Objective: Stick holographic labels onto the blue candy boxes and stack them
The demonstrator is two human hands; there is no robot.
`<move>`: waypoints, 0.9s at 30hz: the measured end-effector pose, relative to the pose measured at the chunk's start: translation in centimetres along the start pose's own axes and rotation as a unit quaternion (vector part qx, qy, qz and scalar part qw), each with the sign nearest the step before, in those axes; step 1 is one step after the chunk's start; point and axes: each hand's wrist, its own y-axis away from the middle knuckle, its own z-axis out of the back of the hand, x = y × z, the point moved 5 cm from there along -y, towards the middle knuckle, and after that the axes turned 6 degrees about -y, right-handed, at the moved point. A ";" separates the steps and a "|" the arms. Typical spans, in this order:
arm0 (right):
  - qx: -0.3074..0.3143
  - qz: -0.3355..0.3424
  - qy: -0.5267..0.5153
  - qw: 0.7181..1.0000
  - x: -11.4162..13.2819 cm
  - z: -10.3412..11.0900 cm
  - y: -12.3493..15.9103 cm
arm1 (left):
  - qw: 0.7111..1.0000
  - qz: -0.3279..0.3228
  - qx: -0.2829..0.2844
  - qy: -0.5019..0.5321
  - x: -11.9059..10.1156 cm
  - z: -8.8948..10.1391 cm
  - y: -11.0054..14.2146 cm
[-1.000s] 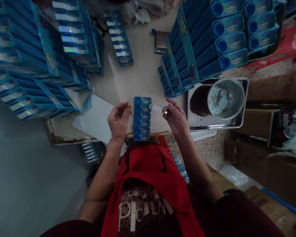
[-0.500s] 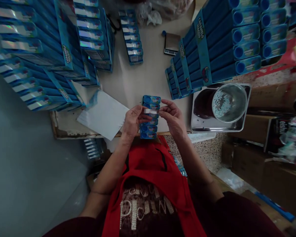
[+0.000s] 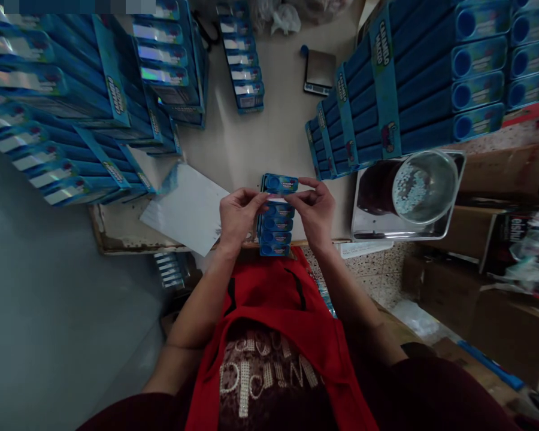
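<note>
A row of small blue boxes (image 3: pixel 276 225) stands at the near table edge, its printed ends facing up. Above the second box from the far end is a short pale strip (image 3: pixel 276 197), stretched sideways between my two hands. My left hand (image 3: pixel 237 216) pinches the strip's left end between thumb and fingers. At the other end, my right hand (image 3: pixel 315 211) has thumb and finger closed on it, with a finger extended toward the farthest box. Each visible box end shows a round blue spot and lettering. Whether the strip touches the box is unclear.
Stacked blue boxes (image 3: pixel 381 96) rise on the right; more stacks (image 3: pixel 94 90) with shiny strips fill the left. White sheets (image 3: pixel 191 206) lie left of my hands. A metal tray (image 3: pixel 357 230) holds a clear bowl (image 3: pixel 426 185) of small pale pieces. A small scale (image 3: pixel 320 70) sits farther back.
Both hands have moved slightly toward the far end of the row, bringing the pale strip up to the second box. My left fingers no longer extend across the boxes.
</note>
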 end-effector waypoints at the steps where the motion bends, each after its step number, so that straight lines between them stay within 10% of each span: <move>1: -0.009 0.008 0.013 1.000 0.1 -0.4 -0.4 | 1.000 -0.009 -0.006 -0.006 -0.2 0.1 -0.6; 20: -0.004 0.027 0.125 0.992 -0.6 -2.6 -3.9 | 0.999 0.026 -0.007 -0.024 1.9 0.0 -5.3; 27: -0.028 0.011 0.156 0.987 -1.4 -0.2 -5.8 | 0.984 0.148 0.042 0.086 5.0 -1.7 -5.7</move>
